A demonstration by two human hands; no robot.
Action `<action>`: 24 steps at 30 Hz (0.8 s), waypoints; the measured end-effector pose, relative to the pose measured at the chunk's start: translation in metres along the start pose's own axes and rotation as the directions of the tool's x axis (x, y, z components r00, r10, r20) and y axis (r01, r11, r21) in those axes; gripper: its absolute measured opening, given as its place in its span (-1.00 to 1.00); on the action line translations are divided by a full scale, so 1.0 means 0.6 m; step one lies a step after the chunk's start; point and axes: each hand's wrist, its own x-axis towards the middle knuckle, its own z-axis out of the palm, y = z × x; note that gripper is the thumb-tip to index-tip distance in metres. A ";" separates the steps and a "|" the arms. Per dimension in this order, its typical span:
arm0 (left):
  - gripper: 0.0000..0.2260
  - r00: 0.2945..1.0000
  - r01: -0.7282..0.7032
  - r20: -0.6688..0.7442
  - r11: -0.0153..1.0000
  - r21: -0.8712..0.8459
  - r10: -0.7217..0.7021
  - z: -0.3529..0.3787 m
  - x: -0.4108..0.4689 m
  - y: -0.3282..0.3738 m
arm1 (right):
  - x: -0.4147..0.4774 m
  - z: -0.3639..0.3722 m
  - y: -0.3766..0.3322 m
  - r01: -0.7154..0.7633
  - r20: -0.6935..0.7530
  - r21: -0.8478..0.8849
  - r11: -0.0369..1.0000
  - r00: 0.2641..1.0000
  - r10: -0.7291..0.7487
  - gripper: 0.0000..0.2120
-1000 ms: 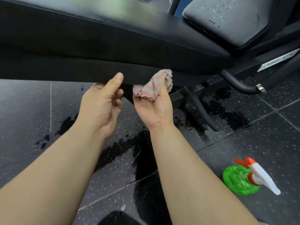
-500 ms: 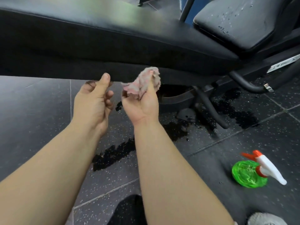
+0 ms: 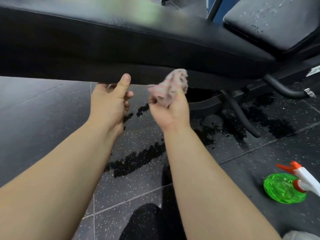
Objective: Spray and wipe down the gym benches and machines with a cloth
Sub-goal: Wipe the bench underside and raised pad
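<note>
A long black padded bench (image 3: 121, 40) crosses the top of the view, its top faintly shiny. My right hand (image 3: 171, 113) grips a crumpled pink cloth (image 3: 170, 87), which touches the bench's lower front edge. Just to the left, my left hand (image 3: 110, 103) holds nothing; its thumb points up at that edge and its fingers are loosely curled. A green spray bottle (image 3: 284, 187) with a white and orange trigger head lies on its side on the floor at the lower right.
A second black pad (image 3: 270, 23) at the upper right carries water droplets. Black frame tubes (image 3: 242, 118) run under the bench. Dark wet patches (image 3: 138, 158) mark the speckled rubber floor. My dark-clad knee (image 3: 143, 222) shows at the bottom.
My right hand has slid the cloth slightly to the right along the bench's lower edge. My left hand has risen a little towards that edge. The bottle has not moved.
</note>
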 end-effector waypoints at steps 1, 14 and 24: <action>-0.89 1.000 -0.003 0.000 1.000 0.000 0.003 0.000 0.000 -0.001 | 0.000 0.001 0.006 0.008 0.017 -0.079 0.997 1.000 -0.006 -0.76; -0.89 0.998 0.004 -0.064 1.000 0.001 -0.004 0.008 -0.014 0.001 | -0.001 -0.005 -0.037 0.023 0.082 0.140 0.990 0.996 -0.035 -0.63; -0.97 0.998 0.036 -0.046 0.997 0.065 -0.033 -0.007 -0.030 -0.010 | 0.003 -0.019 -0.109 0.042 -0.175 -0.101 0.994 0.983 -0.060 -0.64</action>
